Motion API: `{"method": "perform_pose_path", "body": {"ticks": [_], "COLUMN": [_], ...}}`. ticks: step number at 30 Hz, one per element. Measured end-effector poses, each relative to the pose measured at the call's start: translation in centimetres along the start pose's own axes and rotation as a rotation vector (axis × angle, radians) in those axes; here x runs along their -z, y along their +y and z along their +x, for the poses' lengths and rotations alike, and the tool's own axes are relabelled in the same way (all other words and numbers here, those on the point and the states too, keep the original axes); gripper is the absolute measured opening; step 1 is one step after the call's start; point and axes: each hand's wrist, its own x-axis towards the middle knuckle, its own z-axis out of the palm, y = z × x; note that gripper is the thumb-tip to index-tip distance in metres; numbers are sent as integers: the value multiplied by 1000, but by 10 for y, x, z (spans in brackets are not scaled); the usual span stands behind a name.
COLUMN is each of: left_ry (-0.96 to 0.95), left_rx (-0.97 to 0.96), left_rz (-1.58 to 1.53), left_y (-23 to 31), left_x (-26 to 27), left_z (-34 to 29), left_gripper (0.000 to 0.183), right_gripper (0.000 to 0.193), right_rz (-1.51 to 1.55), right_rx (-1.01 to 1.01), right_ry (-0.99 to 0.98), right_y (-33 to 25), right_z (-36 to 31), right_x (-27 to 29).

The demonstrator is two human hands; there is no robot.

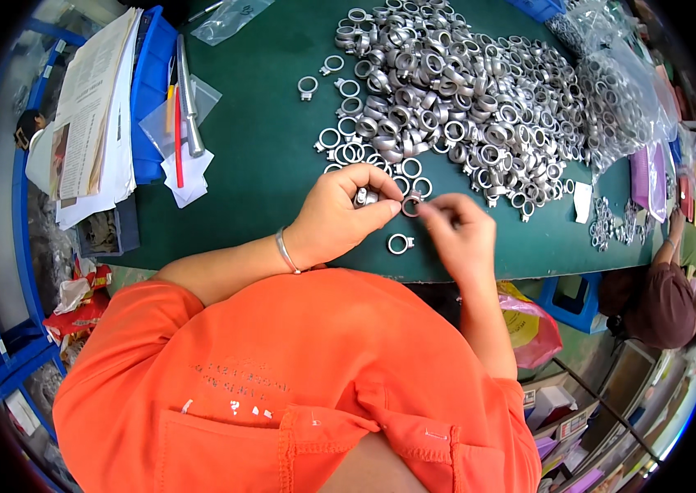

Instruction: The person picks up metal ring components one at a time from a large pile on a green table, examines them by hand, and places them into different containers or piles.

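My left hand [338, 212], with a silver bangle at the wrist, is closed, its thumb and index fingertips meeting at the edge of a metal ring [410, 207]. In its curled fingers sit more small metal pieces [364, 197], partly hidden. From the other side my right hand [461, 237] pinches at the same ring; its fingertips are slightly blurred. One loose ring [398, 244] with a small lug lies just below, on the green tabletop [258, 156]. Beyond my hands spreads a large heap of similar grey rings [438, 90], with several strays along its left edge.
On the left stand a blue bin [153, 90], stacked papers [89, 115], a metal rod [189, 103] and a red pen [178, 140]. Clear bags of rings [619, 99] and a white slip [582, 203] lie right. Another person [662, 300] sits at the far right.
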Motion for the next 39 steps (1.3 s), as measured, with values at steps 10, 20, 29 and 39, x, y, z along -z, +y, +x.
{"method": "perform_pose_path", "body": {"ticks": [10,20,29,39], "left_ry": [-107,-227,-363,-324], "left_rx": [76,246,561,652], "left_rz": [66,-48,-512,-706], "left_y": [2,9,1,-15], "left_x": [-1,-1,5,13], "left_z": [-1,-2,3,7], "left_gripper": [10,13,20,20], "right_gripper": [12,11,23,22], "right_rz": [512,262,-197,-197], "right_rx": [-165,288,935,563], "right_ry": [-186,106,311,233], "right_y": [-9,-17,-21,-13], "right_z": [-5,-12,-11,7], "right_x": [1,-12,-7,-11]}}
